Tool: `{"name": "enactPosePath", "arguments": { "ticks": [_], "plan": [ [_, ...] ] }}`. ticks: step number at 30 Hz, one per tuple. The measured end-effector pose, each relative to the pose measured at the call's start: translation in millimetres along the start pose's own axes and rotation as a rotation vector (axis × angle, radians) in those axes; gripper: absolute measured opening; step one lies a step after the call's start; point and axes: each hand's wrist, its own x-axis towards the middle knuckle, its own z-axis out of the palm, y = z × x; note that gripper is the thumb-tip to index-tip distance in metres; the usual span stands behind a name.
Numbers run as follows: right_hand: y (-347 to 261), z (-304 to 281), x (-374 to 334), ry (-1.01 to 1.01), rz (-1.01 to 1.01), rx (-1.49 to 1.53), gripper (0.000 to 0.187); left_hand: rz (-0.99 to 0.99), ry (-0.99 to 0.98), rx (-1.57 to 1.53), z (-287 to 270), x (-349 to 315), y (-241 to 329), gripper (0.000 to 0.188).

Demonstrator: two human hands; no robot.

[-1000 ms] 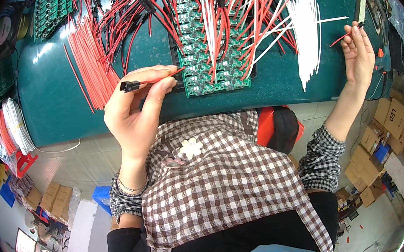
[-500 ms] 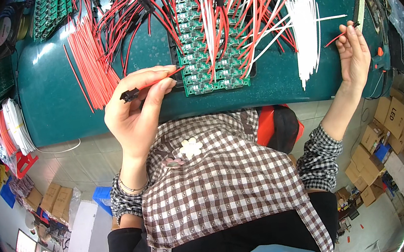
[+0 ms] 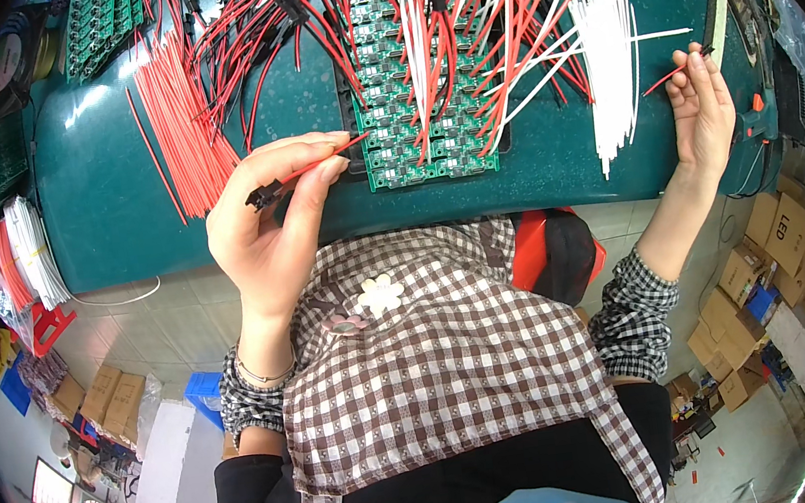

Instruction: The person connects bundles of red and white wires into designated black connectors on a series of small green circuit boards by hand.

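Pinched in my left hand (image 3: 260,234) is a red wire with a black plug connector (image 3: 263,196) at its near end. The wire's other tip points right, at the left edge of a green circuit board panel (image 3: 402,169); whether it touches is too small to tell. My right hand (image 3: 705,124), out at the right, has thumb and fingers closed on another red wire (image 3: 663,80) with a black end. Red and white wires with black connectors lie across the panel's far part. Close to my right hand is a bundle of white wires (image 3: 608,65).
A bundle of loose red wires (image 3: 180,118) lies left of the panel on the green table (image 3: 106,207). More circuit boards (image 3: 104,32) are at the far left. Tools with an orange part (image 3: 757,102) lie by the right edge. Cardboard boxes (image 3: 782,230) stand on the floor at right.
The wire and connector in my left hand have turned slightly. My right hand has shifted a little to the left with its wire.
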Motion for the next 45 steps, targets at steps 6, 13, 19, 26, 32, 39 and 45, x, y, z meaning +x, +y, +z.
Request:
{"name": "enactPosePath", "arguments": {
  "ticks": [6, 13, 19, 26, 32, 39, 45],
  "plan": [
    [-0.4, 4.6, 0.3, 0.005, -0.003, 0.002, 0.024, -0.001, 0.024, 0.059, -3.2, -1.8, 0.4, 0.016],
    [-9.0, 6.9, -14.3, 0.059, -0.093, 0.122, 0.022, 0.124, -0.078, 0.311, 0.5, 24.5, 16.7, 0.010],
    [-29.4, 21.4, -61.5, -0.124, -0.137, 0.254, 0.015, 0.093, -0.153, 0.405, 19.5, 41.3, 18.7, 0.011],
    [-20.1, 89.4, -107.6, -0.329, -0.086, 0.346, 0.012, 0.038, -0.075, 0.493, 33.0, 33.7, 25.8, 0.015],
    [-23.2, 107.9, -120.6, -0.432, -0.130, 0.360, 0.011, 0.169, -0.215, 0.227, 52.9, 10.4, 60.8, 0.033],
    [-24.4, 105.1, -124.6, -0.545, -0.178, 0.131, 0.016, -0.025, -0.402, -0.089, 66.1, 0.9, 45.9, 0.019],
    [-27.5, 107.0, -120.9, -0.602, -0.155, 0.087, 0.012, -0.679, -0.441, -0.736, 58.2, 2.1, 41.8, 0.012]
  ]
}}
